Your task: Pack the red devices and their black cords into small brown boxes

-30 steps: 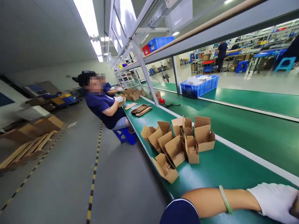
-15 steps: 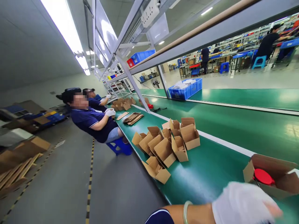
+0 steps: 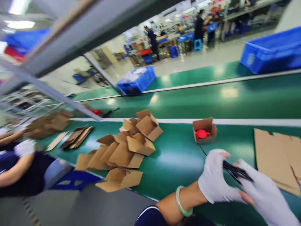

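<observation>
My left hand (image 3: 215, 179), in a white glove with bare fingertips, curls around one end of a bundled black cable (image 3: 236, 171). My right hand (image 3: 261, 190), gloved the same way, grips the bundle's other end. Both hands are above the green work surface (image 3: 178, 166). From the bundle a thin black lead runs up to a small open cardboard box (image 3: 205, 140). Inside that box sits a round red item (image 3: 202, 134), its lower part hidden by the walls.
Several open cardboard boxes (image 3: 122, 153) cluster left of my hands. Flat cardboard (image 3: 275, 157) lies at the right, and another flat stack (image 3: 76, 137) farther left. Blue bins (image 3: 137, 80) stand beyond the white strip. At the left edge a co-worker's gloved hand (image 3: 24, 147) shows.
My view has swung to the right. My right hand has come into sight, and both hands now hold the black cable bundle; before, my left hand was blurred beside the box with the red item.
</observation>
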The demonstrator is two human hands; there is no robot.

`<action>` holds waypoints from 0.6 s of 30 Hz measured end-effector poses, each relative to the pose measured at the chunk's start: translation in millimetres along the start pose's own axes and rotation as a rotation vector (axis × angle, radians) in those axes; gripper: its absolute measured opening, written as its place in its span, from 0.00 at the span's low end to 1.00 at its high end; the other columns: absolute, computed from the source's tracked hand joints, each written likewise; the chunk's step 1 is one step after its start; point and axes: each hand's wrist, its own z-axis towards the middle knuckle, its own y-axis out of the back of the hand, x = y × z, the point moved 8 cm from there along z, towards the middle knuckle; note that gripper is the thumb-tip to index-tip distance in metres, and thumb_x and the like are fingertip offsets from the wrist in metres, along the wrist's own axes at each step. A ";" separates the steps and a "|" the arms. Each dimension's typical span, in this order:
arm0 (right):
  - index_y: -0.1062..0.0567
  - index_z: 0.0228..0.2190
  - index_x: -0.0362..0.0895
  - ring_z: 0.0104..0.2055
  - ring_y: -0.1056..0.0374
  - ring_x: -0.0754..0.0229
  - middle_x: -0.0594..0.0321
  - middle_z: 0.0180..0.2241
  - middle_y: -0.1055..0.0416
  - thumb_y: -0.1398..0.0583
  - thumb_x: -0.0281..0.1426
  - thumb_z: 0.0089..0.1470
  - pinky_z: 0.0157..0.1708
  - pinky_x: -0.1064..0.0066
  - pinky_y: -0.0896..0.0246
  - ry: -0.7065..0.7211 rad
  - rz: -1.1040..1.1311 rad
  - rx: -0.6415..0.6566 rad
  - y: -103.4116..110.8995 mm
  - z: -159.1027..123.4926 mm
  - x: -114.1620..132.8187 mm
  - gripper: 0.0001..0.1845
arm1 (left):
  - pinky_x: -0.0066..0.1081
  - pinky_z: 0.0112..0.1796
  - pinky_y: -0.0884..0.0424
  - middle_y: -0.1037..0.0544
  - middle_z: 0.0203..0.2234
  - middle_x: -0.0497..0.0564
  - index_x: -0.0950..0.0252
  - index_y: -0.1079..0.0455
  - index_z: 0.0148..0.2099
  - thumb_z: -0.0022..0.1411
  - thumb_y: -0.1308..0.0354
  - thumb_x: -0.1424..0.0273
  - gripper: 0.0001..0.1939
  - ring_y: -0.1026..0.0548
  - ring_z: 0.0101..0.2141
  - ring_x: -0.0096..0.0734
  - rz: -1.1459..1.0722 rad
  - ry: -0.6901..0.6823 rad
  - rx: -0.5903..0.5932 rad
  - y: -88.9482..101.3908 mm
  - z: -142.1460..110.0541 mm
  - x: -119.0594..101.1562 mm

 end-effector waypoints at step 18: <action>0.36 0.51 0.43 0.35 0.33 0.58 0.55 0.42 0.31 0.44 0.44 0.60 0.33 0.66 0.34 -0.203 0.287 0.023 -36.4 18.5 -2.6 0.22 | 0.40 0.50 0.29 0.29 0.51 0.57 0.59 0.37 0.57 0.57 0.37 0.58 0.28 0.28 0.49 0.44 -0.681 0.352 -0.123 38.0 2.2 37.5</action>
